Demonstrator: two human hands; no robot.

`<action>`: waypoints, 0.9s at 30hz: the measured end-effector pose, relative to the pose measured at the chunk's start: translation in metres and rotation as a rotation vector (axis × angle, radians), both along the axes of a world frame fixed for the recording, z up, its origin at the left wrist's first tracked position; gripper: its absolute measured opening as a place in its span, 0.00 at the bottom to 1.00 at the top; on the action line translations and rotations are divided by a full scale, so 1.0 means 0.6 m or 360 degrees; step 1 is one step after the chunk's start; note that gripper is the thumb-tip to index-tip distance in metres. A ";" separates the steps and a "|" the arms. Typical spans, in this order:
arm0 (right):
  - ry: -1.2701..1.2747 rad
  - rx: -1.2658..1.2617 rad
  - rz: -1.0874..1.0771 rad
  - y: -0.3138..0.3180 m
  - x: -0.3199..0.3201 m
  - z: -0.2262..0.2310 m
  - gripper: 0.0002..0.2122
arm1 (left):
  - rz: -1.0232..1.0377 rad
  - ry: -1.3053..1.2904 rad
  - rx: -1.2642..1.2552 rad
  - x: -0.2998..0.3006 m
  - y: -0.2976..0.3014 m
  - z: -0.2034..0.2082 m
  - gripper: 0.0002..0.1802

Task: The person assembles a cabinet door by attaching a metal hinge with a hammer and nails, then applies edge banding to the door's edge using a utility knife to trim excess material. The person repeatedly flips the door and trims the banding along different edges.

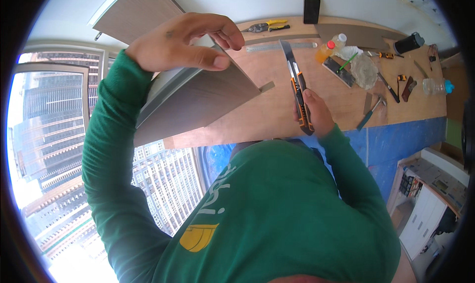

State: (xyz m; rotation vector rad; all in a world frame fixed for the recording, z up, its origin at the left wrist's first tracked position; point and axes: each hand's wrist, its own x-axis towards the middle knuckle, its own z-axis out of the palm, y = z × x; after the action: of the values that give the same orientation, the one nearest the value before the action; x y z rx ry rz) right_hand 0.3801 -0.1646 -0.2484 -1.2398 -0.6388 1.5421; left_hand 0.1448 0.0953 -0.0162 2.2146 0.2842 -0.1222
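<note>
My right hand (320, 114) is wrapped round the black and orange handle of a utility knife (302, 102). Its long blade is out and points away from me over the wooden worktable (232, 117). At the left, my left hand (180, 43) is raised with its thumb and curved fingers apart, and nothing shows between them. Below that hand stands a grey-brown wood-grain panel piece (208, 97) with a pale metallic-looking edge. Whether the hand touches it, I cannot tell. A small strip (267, 87) lies by the panel's corner.
Along the far edge are yellow-handled snips (267, 27), a metal ruler (277, 46) and a phone (311, 11). Bottles (325, 50), a crumpled plastic bag (363, 71), a hammer (372, 112) and several small tools crowd the right. A window (49, 134) is at the left.
</note>
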 end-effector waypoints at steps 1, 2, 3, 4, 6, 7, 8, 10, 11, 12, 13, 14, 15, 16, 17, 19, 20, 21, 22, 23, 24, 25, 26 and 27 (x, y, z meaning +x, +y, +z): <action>-0.0084 -0.0090 0.0006 -0.003 -0.002 -0.023 0.16 | -0.0036 0.0001 -0.0020 0.000 0.002 -0.002 0.30; -0.0168 -0.0180 0.0014 -0.006 -0.005 -0.044 0.16 | -0.0072 0.0001 -0.0041 0.002 0.003 -0.003 0.28; -0.0250 -0.0273 0.0021 -0.011 -0.009 -0.071 0.16 | -0.0109 -0.0025 -0.0078 0.006 0.001 -0.001 0.25; -0.0273 -0.0251 0.0029 -0.019 -0.011 -0.112 0.16 | -0.0115 -0.0018 -0.0145 0.009 0.002 -0.001 0.25; -0.0310 -0.0189 0.0071 -0.033 -0.024 -0.202 0.16 | -0.0098 0.0006 -0.0262 0.004 -0.004 0.002 0.24; -0.0308 -0.0264 0.0072 -0.036 -0.031 -0.228 0.17 | -0.0109 -0.0007 -0.0293 0.008 -0.005 -0.002 0.24; -0.0305 -0.0339 0.0074 -0.040 -0.037 -0.253 0.17 | -0.0126 -0.0007 -0.0302 0.009 -0.003 -0.007 0.25; -0.0449 -0.0385 0.0108 -0.043 -0.055 -0.302 0.18 | -0.0137 -0.0001 -0.0308 0.005 -0.002 -0.010 0.28; -0.0600 -0.0361 0.0130 -0.042 -0.069 -0.328 0.17 | -0.0127 0.0017 -0.0316 0.005 -0.001 -0.010 0.29; -0.0756 -0.0334 0.0147 -0.035 -0.079 -0.340 0.17 | -0.0123 0.0031 -0.0320 0.007 0.003 -0.009 0.30; -0.0994 -0.0308 0.0249 -0.029 -0.084 -0.351 0.17 | -0.0118 0.0045 -0.0323 0.007 0.008 -0.011 0.31; -0.1230 -0.0281 0.0354 -0.024 -0.090 -0.361 0.16 | -0.0159 0.0068 -0.0322 0.005 0.014 -0.015 0.30; -0.1465 -0.0247 0.0463 -0.016 -0.096 -0.366 0.16 | -0.0195 0.0090 -0.0317 0.000 0.021 -0.018 0.29; -0.1484 -0.0254 0.0474 -0.009 -0.102 -0.371 0.16 | -0.0232 0.0112 -0.0314 -0.001 0.026 -0.021 0.29; -0.1503 -0.0262 0.0486 -0.002 -0.109 -0.375 0.17 | -0.0238 0.0104 -0.0330 0.000 0.028 -0.024 0.29; -0.1556 -0.0296 0.0519 0.010 -0.120 -0.380 0.18 | -0.0235 0.0095 -0.0371 0.000 0.032 -0.025 0.29; -0.1589 -0.0326 0.0537 0.015 -0.125 -0.382 0.18 | -0.0233 0.0096 -0.0399 0.001 0.034 -0.026 0.30; -0.1624 -0.0351 0.0556 0.021 -0.128 -0.383 0.18 | -0.0223 0.0103 -0.0432 0.000 0.036 -0.027 0.30; -0.1635 -0.0359 0.0556 0.027 -0.130 -0.384 0.18 | -0.0215 0.0108 -0.0451 0.000 0.039 -0.028 0.30; -0.1646 -0.0368 0.0556 0.033 -0.132 -0.385 0.18 | -0.0209 0.0113 -0.0471 -0.001 0.041 -0.029 0.30; -0.1660 -0.0374 0.0560 0.040 -0.133 -0.380 0.18 | -0.0200 0.0113 -0.0474 -0.002 0.044 -0.030 0.31; -0.1653 -0.0391 0.0592 0.046 -0.133 -0.375 0.18 | -0.0206 0.0115 -0.0449 -0.003 0.046 -0.030 0.31; -0.1645 -0.0409 0.0625 0.051 -0.133 -0.370 0.18 | -0.0211 0.0117 -0.0424 -0.005 0.049 -0.030 0.31; -0.1640 -0.0429 0.0654 0.055 -0.132 -0.368 0.18 | -0.0233 0.0120 -0.0369 -0.005 0.052 -0.028 0.31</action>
State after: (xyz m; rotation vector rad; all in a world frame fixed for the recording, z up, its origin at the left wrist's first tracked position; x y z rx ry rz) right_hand 0.3011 -0.1318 -0.4691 -2.2301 -1.4377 1.2350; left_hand 0.1417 0.1268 -0.0329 2.0011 0.1406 -0.3037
